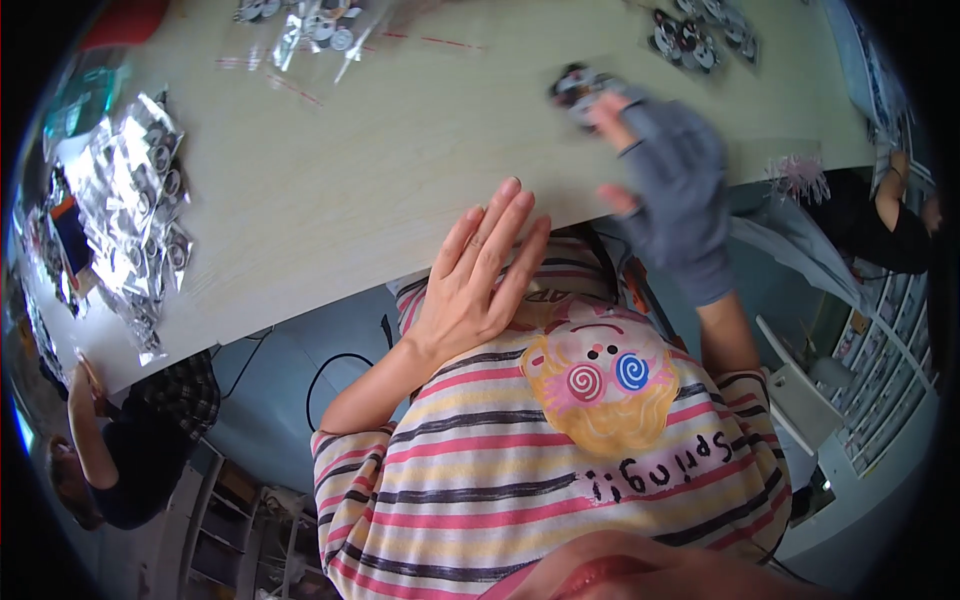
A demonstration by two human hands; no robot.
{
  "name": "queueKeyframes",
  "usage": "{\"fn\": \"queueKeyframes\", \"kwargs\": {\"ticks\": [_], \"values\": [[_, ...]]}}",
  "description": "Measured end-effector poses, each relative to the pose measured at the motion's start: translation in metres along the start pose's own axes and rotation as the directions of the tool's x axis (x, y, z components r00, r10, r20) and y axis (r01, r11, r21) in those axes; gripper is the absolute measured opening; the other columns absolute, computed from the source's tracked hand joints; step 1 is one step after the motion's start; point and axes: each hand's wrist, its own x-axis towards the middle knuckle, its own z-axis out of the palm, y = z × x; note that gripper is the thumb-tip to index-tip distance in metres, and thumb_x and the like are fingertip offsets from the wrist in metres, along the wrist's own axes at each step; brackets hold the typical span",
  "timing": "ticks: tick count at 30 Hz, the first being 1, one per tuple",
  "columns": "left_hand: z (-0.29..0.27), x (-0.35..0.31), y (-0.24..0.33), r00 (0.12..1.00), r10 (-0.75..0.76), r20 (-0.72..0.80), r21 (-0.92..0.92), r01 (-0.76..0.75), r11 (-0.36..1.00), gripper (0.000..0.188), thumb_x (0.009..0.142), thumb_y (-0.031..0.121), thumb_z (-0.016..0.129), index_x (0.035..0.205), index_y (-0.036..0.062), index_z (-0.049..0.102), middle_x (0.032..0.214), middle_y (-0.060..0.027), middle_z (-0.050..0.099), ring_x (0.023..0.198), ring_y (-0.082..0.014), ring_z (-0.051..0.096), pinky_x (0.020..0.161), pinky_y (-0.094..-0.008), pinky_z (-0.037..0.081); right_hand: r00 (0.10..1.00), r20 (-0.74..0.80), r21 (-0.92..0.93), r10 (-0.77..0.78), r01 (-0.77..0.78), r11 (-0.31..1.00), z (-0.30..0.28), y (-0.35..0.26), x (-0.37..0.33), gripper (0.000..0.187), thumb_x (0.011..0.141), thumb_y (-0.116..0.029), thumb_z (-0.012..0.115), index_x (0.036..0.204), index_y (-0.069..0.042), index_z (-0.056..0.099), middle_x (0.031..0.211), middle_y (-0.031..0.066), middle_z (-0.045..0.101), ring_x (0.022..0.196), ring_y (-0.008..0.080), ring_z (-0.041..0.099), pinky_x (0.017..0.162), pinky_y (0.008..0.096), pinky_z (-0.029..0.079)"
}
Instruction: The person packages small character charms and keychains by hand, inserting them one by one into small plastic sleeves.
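The gloved right hand (675,170), thumb apart but any grip too blurred to tell, has the small packet (574,88) at its fingertips, ahead and leftward on the table (350,170), farther from the loosely spread left hand (468,278).

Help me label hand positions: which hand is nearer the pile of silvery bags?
The left. The left hand is at the near edge of the table, right of the silvery bags; the gloved right hand is farther right, by a small blurred packet.
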Motion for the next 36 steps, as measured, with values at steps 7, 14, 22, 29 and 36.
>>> {"fn": "queueKeyframes", "kwargs": {"ticks": [7,14,22,29,36], "values": [[-0.031,0.031,-0.046,0.963,-0.172,-0.205,0.043,0.185,0.982,0.042,0.087,0.002,0.067,0.129,0.0023,0.063,0.131,-0.0133,0.065,0.130,-0.0302,0.057,0.114,-0.0495,0.035,0.972,-0.199,0.103,-0.125,0.148,0.984,0.013,-0.013,0.069,0.055,0.089,-0.023,0.068,0.140,-0.006,0.057,0.134,0.0107,0.061,0.121,0.0278,0.059,0.105,0.0414,0.042],[-0.049,0.065,-0.055,0.995,-0.040,-0.092,-0.147,0.026,0.989,0.049,0.088,-0.003,0.058,0.137,0.0051,0.058,0.142,-0.0113,0.058,0.138,-0.0293,0.050,0.117,-0.0487,0.033,0.944,-0.091,0.153,-0.318,0.329,0.932,0.015,0.011,0.012,0.039,0.086,-0.019,0.068,0.123,-0.005,0.066,0.124,0.0099,0.067,0.113,0.0266,0.064,0.101,0.0428,0.047],[-0.014,0.084,-0.050,0.961,0.108,0.254,-0.034,-0.103,0.994,0.053,0.098,0.014,0.056,0.149,0.0252,0.050,0.155,-0.0010,0.046,0.146,-0.0218,0.040,0.121,-0.0444,0.028,0.949,-0.187,0.126,-0.253,0.279,0.952,-0.003,0.019,-0.008,0.029,0.083,-0.014,0.069,0.111,-0.012,0.073,0.114,0.0020,0.070,0.100,0.0201,0.066,0.089,0.0358,0.049],[-0.020,0.082,-0.037,0.951,0.102,0.290,0.065,-0.126,0.990,0.057,0.094,0.018,0.054,0.150,0.0205,0.047,0.156,-0.0003,0.045,0.146,-0.0194,0.039,0.123,-0.0447,0.025,0.979,-0.202,0.198,-0.026,0.066,0.978,0.026,-0.023,-0.012,0.026,0.079,-0.015,0.073,0.104,-0.014,0.071,0.108,0.0017,0.066,0.097,0.0221,0.063,0.085,0.0374,0.050],[-0.016,0.072,-0.029,0.943,0.054,0.327,0.009,-0.060,0.998,0.062,0.092,0.029,0.061,0.151,0.0168,0.045,0.156,0.0018,0.044,0.146,-0.0148,0.038,0.122,-0.0414,0.024,0.991,-0.130,0.281,0.032,0.006,0.960,0.016,-0.032,-0.009,0.023,0.081,-0.014,0.076,0.102,-0.013,0.071,0.100,0.0060,0.063,0.086,0.0279,0.062,0.079,0.0391,0.051]]}}
